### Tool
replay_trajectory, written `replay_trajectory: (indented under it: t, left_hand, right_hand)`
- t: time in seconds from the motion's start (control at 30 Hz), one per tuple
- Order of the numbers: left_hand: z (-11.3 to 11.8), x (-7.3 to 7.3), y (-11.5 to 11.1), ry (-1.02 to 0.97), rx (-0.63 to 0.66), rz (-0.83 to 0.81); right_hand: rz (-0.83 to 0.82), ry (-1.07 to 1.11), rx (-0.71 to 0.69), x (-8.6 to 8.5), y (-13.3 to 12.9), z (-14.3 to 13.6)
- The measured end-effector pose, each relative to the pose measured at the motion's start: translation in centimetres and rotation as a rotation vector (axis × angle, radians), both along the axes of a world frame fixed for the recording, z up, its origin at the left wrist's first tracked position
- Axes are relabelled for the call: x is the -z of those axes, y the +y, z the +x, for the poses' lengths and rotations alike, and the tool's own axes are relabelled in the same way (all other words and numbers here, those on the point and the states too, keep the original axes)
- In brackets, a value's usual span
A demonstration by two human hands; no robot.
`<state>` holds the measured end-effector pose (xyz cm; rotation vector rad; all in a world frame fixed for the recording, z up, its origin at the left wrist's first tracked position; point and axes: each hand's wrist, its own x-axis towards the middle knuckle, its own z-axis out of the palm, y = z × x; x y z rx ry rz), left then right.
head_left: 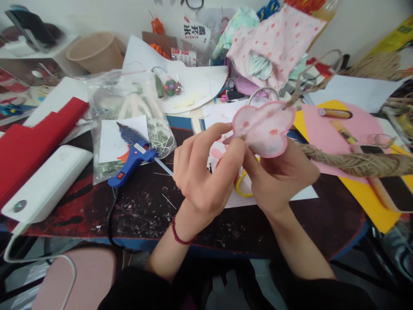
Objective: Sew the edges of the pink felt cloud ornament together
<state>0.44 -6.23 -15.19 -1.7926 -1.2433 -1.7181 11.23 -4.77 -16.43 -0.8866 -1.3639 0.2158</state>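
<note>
Left hand [209,170] pinching near edge of scalloped pale-pink fabric piece with red spots [263,129]; right hand [280,174] gripping it from below, above dark table [145,215]. Visible pink rim [273,156] looks complete; remaining work unclear. Blue plastic glue gun [137,157] unheld.

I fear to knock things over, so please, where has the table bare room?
Near its front edge, the table is bare, save scraps, between the black cord and the left hand, and between the right hand and the yellow paper. It is crowded behind the hands, with the plastic bag and spotted cloth, and at right, with pink paper and twine.
</note>
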Motion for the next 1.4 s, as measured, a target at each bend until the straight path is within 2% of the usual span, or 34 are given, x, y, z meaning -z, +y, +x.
replay_trajectory:
  t: [0.1,0.2,0.33,0.47,0.8,0.9,1.03,1.2,1.3,1.4]
  left_hand:
    - [0.1,0.1,0.2,-0.005,-0.005,0.01]
    - [-0.1,0.3,0.4,-0.051,0.049,0.0]
    - [-0.5,0.2,0.1,-0.143,0.151,-0.081]
    - [-0.7,0.1,-0.1,-0.143,0.192,-0.108]
    - [-0.5,0.3,0.2,-0.099,0.171,-0.033]
    - [-0.5,0.3,0.1,-0.053,0.126,-0.015]
    - [-0.6,0.2,-0.1,0.04,0.031,0.045]
    - [-0.3,0.2,-0.2,0.186,-0.063,0.099]
    - [0.3,0.1,-0.2,0.182,-0.166,0.143]
    - [0.8,0.2,-0.4,0.18,-0.208,0.148]
  right_hand:
    - [-0.016,-0.015,-0.016,-0.1,-0.1,0.0]
    - [-0.027,0.038,-0.046,-0.2,-0.1,0.0]
    - [-0.103,0.182,-0.166,0.0,0.3,-0.1]
    - [-0.131,0.246,-0.237,0.0,0.5,-0.1]
    - [-0.118,0.202,-0.22,-0.3,0.2,0.0]
    - [-0.141,0.175,-0.2,-0.2,0.1,0.0]
    - [-0.068,0.173,-0.16,0.0,0.3,-0.1]
    - [-0.027,0.064,-0.023,-0.2,0.0,-0.1]
    - [-0.051,0.008,0.071,-0.4,-0.6,0.1]
    - [-0.034,-0.059,0.131,-0.1,-1.1,0.3]
